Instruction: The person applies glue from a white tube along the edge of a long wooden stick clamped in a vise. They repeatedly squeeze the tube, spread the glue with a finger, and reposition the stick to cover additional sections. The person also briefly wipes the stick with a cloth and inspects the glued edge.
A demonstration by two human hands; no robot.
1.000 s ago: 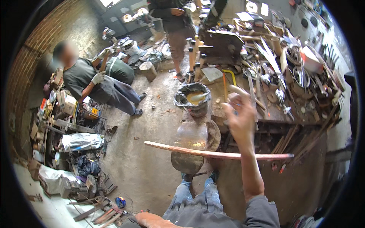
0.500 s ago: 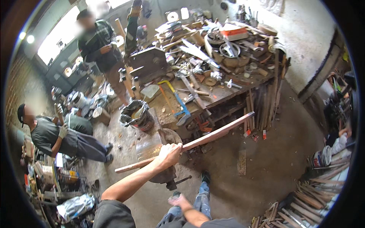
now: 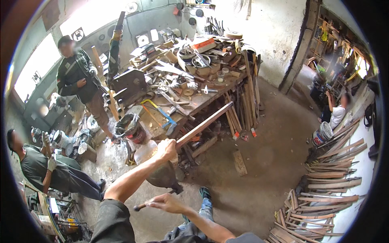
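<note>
My left hand (image 3: 166, 150) is wrapped around a long, flat strip of wood (image 3: 206, 124), whose far end slants up to the right toward the workbench. The strip's near end is hidden behind my hand and forearm. Below it stands a heavy metal bench vise (image 3: 161, 176), partly covered by my left arm. Nearer to me, the fingers of my right hand (image 3: 167, 203) are closed on a short bar (image 3: 141, 207) with a dark, rounded end. Whether that bar joins the vise cannot be made out.
A cluttered workbench (image 3: 190, 104) carries a yellow-and-blue hacksaw (image 3: 159, 114) and loose tools. A lined bucket (image 3: 133, 128) stands left of it. Two people stand at the left; another sits far right near a white bucket (image 3: 323, 134). Curved wood strips (image 3: 332, 184) lie at the right.
My view has swung right and up. My right hand has moved from near my leg onto the bar. My left hand still holds the strip of wood.
</note>
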